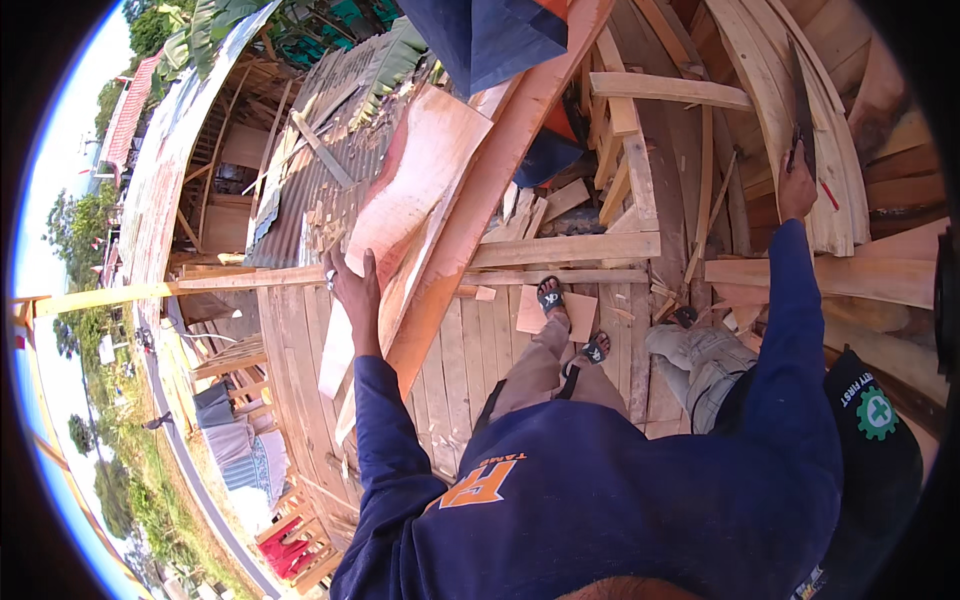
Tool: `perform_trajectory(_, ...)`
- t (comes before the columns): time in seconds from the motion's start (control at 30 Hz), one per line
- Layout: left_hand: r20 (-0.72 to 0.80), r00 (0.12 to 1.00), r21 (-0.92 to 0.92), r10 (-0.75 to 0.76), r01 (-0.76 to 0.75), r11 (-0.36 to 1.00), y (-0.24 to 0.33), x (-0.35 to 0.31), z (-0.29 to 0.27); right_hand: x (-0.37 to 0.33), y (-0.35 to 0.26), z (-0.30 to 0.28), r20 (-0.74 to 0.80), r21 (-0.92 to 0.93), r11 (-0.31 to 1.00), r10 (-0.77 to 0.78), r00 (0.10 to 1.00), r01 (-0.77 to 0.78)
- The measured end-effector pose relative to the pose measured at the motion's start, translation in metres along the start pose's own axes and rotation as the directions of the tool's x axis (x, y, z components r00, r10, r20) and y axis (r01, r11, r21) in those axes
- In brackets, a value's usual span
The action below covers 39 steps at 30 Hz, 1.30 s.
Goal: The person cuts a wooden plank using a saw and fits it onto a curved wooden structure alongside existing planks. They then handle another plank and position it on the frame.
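My left hand [353, 296], with a ring on one finger, lies with its fingers apart against the edge of a rough, pale reddish board [420, 165]. That board slants across the scene beside a long orange-brown plank [487, 185]. Far to the right, my right hand [797, 188] is closed round the dark handle of what looks like a handsaw [801, 95]. Its long, tapering blade points away from me over pale curved planks [765, 60]. A thin red stick, perhaps a pencil [829, 195], lies on the planks near that hand.
Beside me on the right is another person in a dark shirt [875, 440] and beige trousers [700, 355]. A wooden rail [565, 250] crosses ahead of my sandalled feet on the plank floor [450, 350]. Corrugated roofing [310, 190] lies beyond, with offcuts on it; a road runs below left.
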<state>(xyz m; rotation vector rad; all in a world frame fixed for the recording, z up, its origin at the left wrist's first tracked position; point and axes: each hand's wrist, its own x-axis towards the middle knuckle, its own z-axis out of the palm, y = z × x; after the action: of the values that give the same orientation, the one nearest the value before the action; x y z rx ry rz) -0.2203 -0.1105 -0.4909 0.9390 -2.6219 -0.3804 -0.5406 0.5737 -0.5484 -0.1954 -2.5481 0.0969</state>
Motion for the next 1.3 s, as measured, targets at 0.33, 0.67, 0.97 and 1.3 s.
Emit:
perform_trajectory(0.33, 0.038, 0.874, 0.184, -0.484, 0.470, 0.863, -0.171, -0.175, -0.025, -0.017, 0.038, 0.035, 0.274, -0.090, 0.973, -0.180, 0.945, 0.212)
perform_trajectory(0.67, -0.116, 0.884, 0.022, -0.454, 0.459, 0.888, -0.183, -0.221, -0.060, 0.012, -0.015, -0.011, 0.438, -0.262, 0.956, -0.008, 0.899, 0.136)
perform_trajectory(0.97, 0.114, 0.981, -0.194, -0.154, 0.174, 0.965, -0.148, -0.076, -0.041, -0.191, -0.152, -0.073, 0.364, 0.569, 0.821, -0.200, 0.910, -0.047)
perform_trajectory(1.3, 0.357, 0.861, -0.399, 0.362, -0.210, 0.893, -0.182, 0.100, 0.104, -0.490, -0.257, -0.200, 0.877, 0.460, 0.781, -0.326, 0.353, -0.422)
